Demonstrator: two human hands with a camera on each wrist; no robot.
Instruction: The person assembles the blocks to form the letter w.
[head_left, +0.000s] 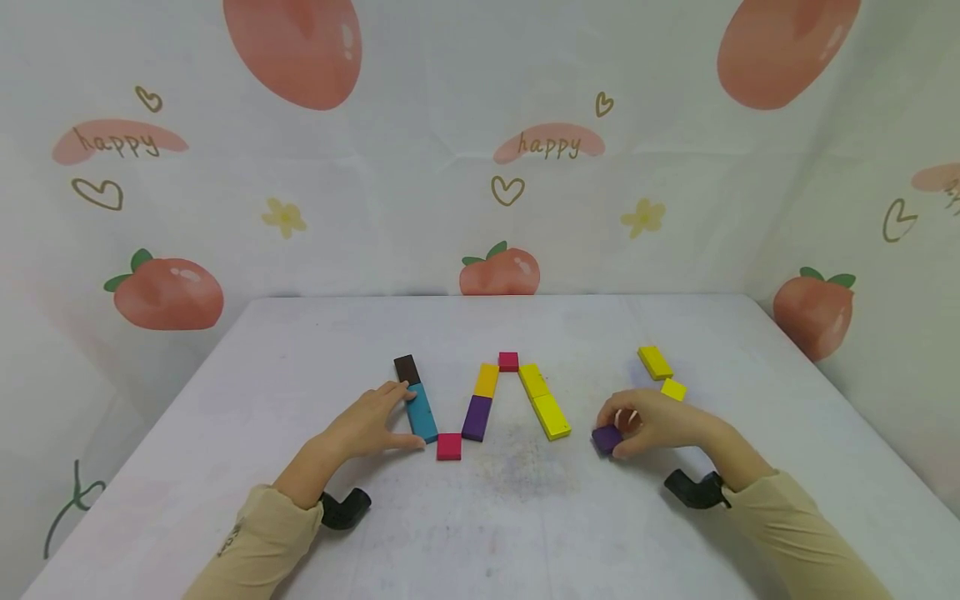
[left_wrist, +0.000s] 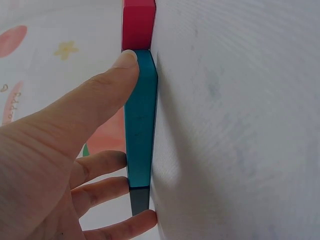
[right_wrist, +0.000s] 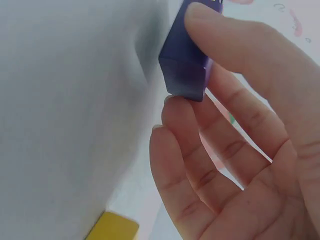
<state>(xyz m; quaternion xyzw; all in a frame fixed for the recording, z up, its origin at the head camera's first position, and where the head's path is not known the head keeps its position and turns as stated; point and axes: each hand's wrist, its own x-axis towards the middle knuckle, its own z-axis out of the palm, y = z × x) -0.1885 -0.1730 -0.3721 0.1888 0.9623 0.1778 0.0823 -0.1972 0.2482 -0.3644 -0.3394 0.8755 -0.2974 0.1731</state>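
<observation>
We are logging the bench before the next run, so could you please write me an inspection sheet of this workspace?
Surface: white table, faint smudges near the middle.
Job's things: flat coloured blocks laid in a zigzag; teal block between a brown block and a red block; small purple block apart at the right.
Clutter: two yellow blocks lying apart, far right.
Grippers: left hand touches the teal block with straight fingers; right hand pinches the small purple block.
Cables: nothing seen; a black wrist mount under each forearm.
Surroundings: peach-print cloth backdrop.
</observation>
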